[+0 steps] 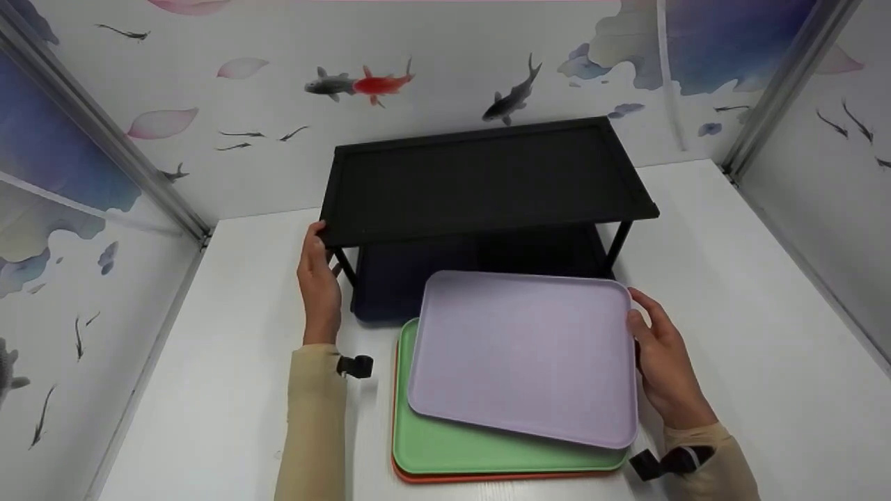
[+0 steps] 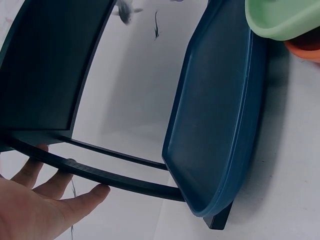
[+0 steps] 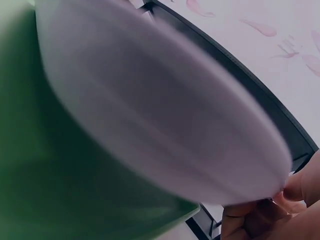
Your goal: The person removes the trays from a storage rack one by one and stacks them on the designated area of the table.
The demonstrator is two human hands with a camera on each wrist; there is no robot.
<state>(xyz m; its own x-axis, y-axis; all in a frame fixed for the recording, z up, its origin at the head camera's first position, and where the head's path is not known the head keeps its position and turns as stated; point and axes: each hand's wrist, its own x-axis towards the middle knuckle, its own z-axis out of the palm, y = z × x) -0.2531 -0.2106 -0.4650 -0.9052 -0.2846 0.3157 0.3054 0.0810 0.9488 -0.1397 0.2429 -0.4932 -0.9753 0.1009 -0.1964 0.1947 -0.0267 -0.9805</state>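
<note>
Head view: left hand is up at the front-left corner of the black rack, forearm running straight up from the bottom edge, palm against the corner post, fingers fairly straight rather than wrapped. Right hand grips the right edge of the lilac tray, thumb on the rim, fingers underneath. Lilac tray is rectangular with rounded corners and a shallow raised lip, matte plastic, skewed clockwise and tilted over the stack below it. Under it: green tray, same shape, then an orange tray showing only as a thin edge. Stack sits on the white tabletop, just in front of the rack. Rack has a flat matte top with a low rim and thin legs; a dark blue tray lies on its lower level.

Left wrist view: left hand is released, fingers extended, fingertips touching a thin black crossbar of the rack. Dark blue tray beside it is smooth with a slight sheen and a rolled rim. Corners of the green tray and orange tray are at the top right.

Right wrist view: blurred. Lilac tray fills the frame from below, green tray under it. Right hand fingers look curled on the lilac tray's edge, probably clamping it. Rack frame behind.
</note>
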